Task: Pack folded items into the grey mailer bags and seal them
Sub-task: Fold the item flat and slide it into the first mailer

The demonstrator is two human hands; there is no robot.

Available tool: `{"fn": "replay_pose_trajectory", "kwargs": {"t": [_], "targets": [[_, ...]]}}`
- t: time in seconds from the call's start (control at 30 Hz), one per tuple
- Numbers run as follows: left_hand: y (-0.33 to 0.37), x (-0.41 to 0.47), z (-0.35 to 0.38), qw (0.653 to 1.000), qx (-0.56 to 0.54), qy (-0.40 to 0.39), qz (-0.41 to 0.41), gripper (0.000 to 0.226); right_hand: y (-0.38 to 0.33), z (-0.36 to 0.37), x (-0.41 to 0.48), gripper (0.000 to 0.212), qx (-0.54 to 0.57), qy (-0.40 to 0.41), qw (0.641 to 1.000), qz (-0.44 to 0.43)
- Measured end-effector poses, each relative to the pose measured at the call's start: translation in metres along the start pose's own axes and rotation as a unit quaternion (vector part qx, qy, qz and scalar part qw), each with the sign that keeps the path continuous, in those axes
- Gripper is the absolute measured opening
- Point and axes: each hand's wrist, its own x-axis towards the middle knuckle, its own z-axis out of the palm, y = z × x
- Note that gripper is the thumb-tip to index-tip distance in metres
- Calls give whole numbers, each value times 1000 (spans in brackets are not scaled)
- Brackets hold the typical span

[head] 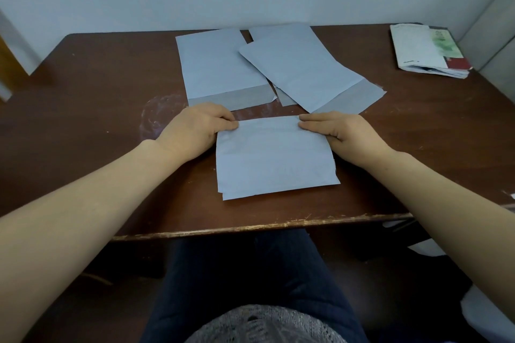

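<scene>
A grey mailer bag point(274, 160) lies flat near the table's front edge, its flap folded down along the far edge. My left hand point(195, 128) presses on its far left corner with fingers curled onto the fold. At the far right corner, my right hand point(342, 132) presses with fingers stretched flat along the fold. Behind it lie more grey mailer bags with open flaps: one on the left point(220, 69), one on the right point(303, 69) lying askew over another point(278, 29).
The brown wooden table point(97, 120) has a worn front edge and a whitish smear left of my left hand. A stack of folded papers and booklets point(429, 50) sits at the far right corner. A pale wall rises behind the table.
</scene>
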Motion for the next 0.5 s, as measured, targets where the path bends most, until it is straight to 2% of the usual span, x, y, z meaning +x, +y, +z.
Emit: {"fn": "replay_pose_trajectory", "kwargs": {"t": [0.5], "targets": [[-2,-2,3,999,36,-10,31,39,0,1,-1,41,-17,-2,1000,-5]]}}
